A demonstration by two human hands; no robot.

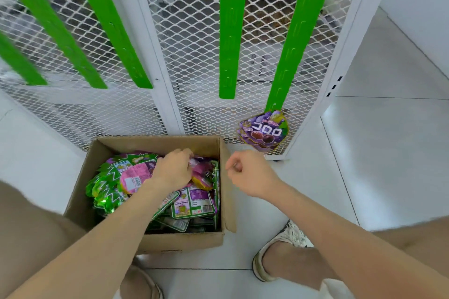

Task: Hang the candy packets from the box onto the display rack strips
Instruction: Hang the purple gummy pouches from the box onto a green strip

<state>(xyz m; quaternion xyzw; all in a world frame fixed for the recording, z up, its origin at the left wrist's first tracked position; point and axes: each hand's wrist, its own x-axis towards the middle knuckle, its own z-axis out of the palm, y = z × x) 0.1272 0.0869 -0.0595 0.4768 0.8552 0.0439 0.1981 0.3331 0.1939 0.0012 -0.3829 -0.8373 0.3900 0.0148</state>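
White tiled floor (388, 153) filled the near and right side of the view. White metal mesh display rack (194, 43) stood at the far side, spanning left to right. Five green plastic strips hung down its front; the rightmost green strip (296, 43) carried one purple grape candy packet (264, 131) at its bottom end, and the other strips were bare where visible. Open brown cardboard box (182, 241) sat on the floor just near the rack, left of centre. It held a loose pile of green-edged and pink candy packets (194, 201), mostly face down with labels up. Left hand (173, 170) was inside the box at its far side, palm down on the pile, fingers bent onto a pink packet; fingertips hidden, so a grip could not be told. Right hand (250, 172) hovered over the floor just right of the box, below the hanging packet, fingers curled into the palm, holding nothing. A light shoe (286, 238) rested on the floor, near right.
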